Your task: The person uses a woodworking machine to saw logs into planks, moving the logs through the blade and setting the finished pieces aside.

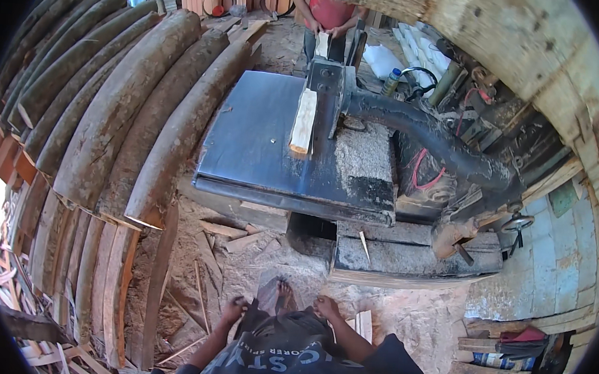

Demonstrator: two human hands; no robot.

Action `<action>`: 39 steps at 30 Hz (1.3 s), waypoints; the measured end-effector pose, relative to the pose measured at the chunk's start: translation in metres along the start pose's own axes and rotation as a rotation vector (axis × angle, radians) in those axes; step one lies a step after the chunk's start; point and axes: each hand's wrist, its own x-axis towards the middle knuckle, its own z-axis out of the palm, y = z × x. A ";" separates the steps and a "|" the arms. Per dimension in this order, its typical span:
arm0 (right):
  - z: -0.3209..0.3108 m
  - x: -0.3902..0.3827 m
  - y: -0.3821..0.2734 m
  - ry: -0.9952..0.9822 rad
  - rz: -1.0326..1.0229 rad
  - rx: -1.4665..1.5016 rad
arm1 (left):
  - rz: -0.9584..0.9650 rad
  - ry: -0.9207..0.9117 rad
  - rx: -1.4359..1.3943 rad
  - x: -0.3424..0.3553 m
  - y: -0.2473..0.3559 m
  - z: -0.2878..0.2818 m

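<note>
My left hand (234,309) is beside my left thigh, fingers curled inward at the edge of dark cloth (254,317) hanging below my shirt. Level with it on the other side, my right hand (326,305) is also curled against the cloth's edge. Whatever either hand grips is too small to make out. Both are well short of the dark metal saw table (247,135). On that table a pale block of wood (304,121) lies lengthwise against the upright metal guide (325,95). Across the machine, another person's hands (329,33) hold a pale wood piece (322,45).
Bark-covered logs (121,105) are stacked along the left. A thick black pipe (428,130) curves right from the machine. Sawdust and offcuts (240,242) litter the floor before the table. A large wooden beam (491,27) crosses the upper right, and a bottle (391,81) stands behind the pipe.
</note>
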 end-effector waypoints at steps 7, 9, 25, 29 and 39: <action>-0.037 0.040 -0.043 0.000 -0.018 0.225 | 0.051 -0.019 -0.032 0.049 0.089 0.026; -0.034 0.044 -0.044 -0.013 -0.038 0.115 | 0.022 -0.032 0.032 0.057 0.082 0.026; -0.066 0.036 -0.258 -0.010 -0.198 0.723 | 0.345 -0.138 0.001 0.071 0.258 0.086; -0.041 0.016 -0.249 -0.076 -0.205 0.775 | 0.313 -0.236 -0.026 0.052 0.241 0.081; 0.035 -0.074 -0.186 -0.015 -0.337 0.745 | 0.299 -0.248 -0.184 -0.036 0.145 0.051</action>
